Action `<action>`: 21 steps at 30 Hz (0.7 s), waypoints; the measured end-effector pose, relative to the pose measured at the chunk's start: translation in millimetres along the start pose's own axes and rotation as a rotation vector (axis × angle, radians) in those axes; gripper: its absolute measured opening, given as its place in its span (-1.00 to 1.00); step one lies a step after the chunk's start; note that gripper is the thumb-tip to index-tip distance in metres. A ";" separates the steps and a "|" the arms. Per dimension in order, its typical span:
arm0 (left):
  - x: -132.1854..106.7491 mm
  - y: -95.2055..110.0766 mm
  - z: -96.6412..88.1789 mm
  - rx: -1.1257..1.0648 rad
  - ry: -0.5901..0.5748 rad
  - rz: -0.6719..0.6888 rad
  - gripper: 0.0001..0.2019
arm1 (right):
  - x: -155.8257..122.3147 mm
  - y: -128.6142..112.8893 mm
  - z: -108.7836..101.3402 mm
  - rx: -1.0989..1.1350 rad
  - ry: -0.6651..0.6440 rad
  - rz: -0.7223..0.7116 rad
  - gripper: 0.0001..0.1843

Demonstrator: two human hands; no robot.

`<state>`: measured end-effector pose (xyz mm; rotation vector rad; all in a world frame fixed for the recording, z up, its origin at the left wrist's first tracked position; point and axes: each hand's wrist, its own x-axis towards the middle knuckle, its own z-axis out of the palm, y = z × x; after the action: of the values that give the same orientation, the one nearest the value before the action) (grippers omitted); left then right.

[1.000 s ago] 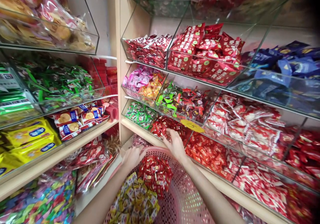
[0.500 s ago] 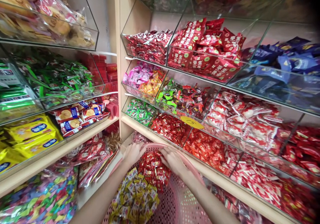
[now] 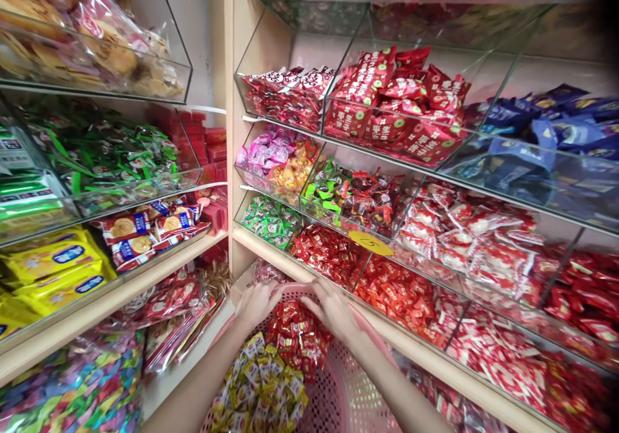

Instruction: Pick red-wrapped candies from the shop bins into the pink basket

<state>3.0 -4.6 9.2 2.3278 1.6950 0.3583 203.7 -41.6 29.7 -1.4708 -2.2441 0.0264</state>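
A pink perforated plastic basket stands below me in the corner between the shelves. My left hand is closed over the left part of its far rim. On the same rim, a little to the right, my right hand has its fingers curled over the edge, with the thumb on the inner side. Inside the basket, red wrapped candies lie at the far end, with yellow-and-white wrapped candies nearer to me. The fingertips of both hands are partly hidden behind the rim.
Clear-walled bins on the right shelves hold red packets, blue packets and orange-red candies. A yellow price tag hangs there. At left are yellow packs, green-wrapped sweets and a bag of colourful candies.
The view has tilted slightly upward, so the shelves appear a little lower. My right thumb now reaches further left inside the rim. Both hands stay on the basket.
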 end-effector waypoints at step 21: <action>-0.7 -8.3 2.9 0.000 0.028 -0.008 -0.55 | 121.8 38.8 65.3 0.140 0.181 0.508 -0.66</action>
<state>-3.7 -2.9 3.7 2.3258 1.7163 0.3920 172.6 96.3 5.0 -1.8414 -1.6467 0.1951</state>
